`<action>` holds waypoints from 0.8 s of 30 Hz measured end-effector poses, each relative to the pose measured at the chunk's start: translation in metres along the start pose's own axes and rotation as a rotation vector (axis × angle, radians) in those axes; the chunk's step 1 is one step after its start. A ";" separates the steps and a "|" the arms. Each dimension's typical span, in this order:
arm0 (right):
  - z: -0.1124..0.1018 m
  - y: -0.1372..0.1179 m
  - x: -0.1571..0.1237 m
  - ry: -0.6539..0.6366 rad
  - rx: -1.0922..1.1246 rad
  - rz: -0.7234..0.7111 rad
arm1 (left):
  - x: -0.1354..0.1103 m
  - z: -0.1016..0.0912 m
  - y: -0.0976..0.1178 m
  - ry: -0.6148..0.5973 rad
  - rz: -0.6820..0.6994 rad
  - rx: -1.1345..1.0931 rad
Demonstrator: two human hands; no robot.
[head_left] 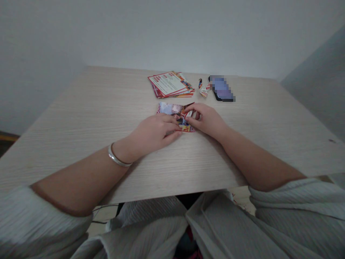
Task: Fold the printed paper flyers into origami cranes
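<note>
A colourful printed sheet of paper (171, 109) lies on the light wooden table (88, 118) in front of me. My left hand (153, 133), with a silver bangle on the wrist, presses flat on the sheet's near edge with the fingers stretched out. My right hand (205, 118) pinches a folded corner of the same sheet between thumb and fingers.
A stack of red-bordered printed sheets (170, 84) lies farther back on the table. To its right sit a small folded paper piece (203, 89) and a dark phone (222, 89). White walls close in behind and at both sides.
</note>
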State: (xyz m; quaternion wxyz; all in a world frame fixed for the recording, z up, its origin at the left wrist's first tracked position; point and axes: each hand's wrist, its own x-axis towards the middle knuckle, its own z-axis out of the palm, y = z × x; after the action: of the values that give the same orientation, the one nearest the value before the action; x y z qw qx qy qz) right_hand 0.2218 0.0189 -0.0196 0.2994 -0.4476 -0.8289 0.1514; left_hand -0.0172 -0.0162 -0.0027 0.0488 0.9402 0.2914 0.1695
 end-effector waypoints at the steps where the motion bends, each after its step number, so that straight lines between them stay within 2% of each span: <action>1: 0.000 -0.001 0.000 0.009 -0.011 0.000 | 0.000 -0.001 0.001 -0.008 -0.011 0.010; 4: 0.002 -0.004 0.000 0.030 -0.022 0.007 | 0.001 -0.004 0.006 -0.045 -0.105 0.036; 9: 0.006 -0.012 0.000 0.108 0.014 0.161 | -0.001 -0.005 0.011 -0.043 -0.279 0.004; 13: 0.007 -0.013 0.000 0.121 0.137 0.171 | -0.003 0.000 0.006 0.128 -0.187 -0.104; 16: 0.007 -0.013 -0.002 0.079 0.188 0.163 | -0.004 0.004 -0.001 0.226 -0.083 -0.065; 19: 0.006 -0.017 -0.003 0.079 0.191 0.154 | -0.004 0.008 -0.006 0.202 -0.059 -0.008; 24: 0.002 -0.025 -0.006 0.105 0.182 0.125 | -0.004 0.009 -0.004 0.144 -0.159 0.073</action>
State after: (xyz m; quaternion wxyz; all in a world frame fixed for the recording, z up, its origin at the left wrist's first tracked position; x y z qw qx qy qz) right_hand 0.2064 0.0000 -0.0107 0.3719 -0.4765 -0.7654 0.2208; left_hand -0.0192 -0.0152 -0.0133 0.0066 0.9007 0.3736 0.2216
